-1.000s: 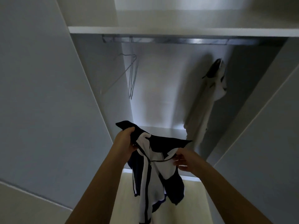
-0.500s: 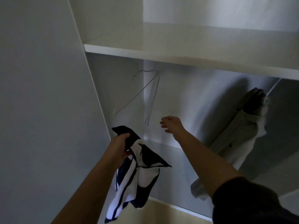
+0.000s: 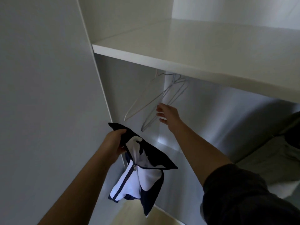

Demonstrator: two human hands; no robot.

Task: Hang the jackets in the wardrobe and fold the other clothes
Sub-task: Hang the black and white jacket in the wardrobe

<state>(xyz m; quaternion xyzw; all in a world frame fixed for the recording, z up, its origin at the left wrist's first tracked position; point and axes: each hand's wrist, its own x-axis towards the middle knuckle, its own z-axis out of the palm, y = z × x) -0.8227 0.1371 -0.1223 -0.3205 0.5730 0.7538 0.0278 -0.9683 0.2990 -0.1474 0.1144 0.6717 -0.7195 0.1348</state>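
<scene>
Nearest you, your left hand (image 3: 116, 143) grips the navy-and-white zip-front jacket (image 3: 142, 172) by its dark collar, fingers curled round the cloth. The rest of it hangs limp below. Hold it low and clear like this, so no sleeve snags as you work above.

Farther in, your right hand (image 3: 168, 115) reaches up with its fingers (image 3: 159, 109) loosely spread and holding nothing, right at the lower end of the thin grey wire hanger (image 3: 146, 125). The wire is fine and blurred there, so I cannot tell whether a fingertip touches it. A paler wire hanger (image 3: 137, 101) hangs just beside it, to the left.

The step looks to be fetching a hanger. Close on the grey one alone and lift until its hook comes free of the rail, which the white wardrobe shelf (image 3: 178, 51) hides, without dragging its neighbour along.

The jacket lies below and left of your right fingers, apart from them. Farthest right hangs a pale garment (image 3: 267, 159).
</scene>
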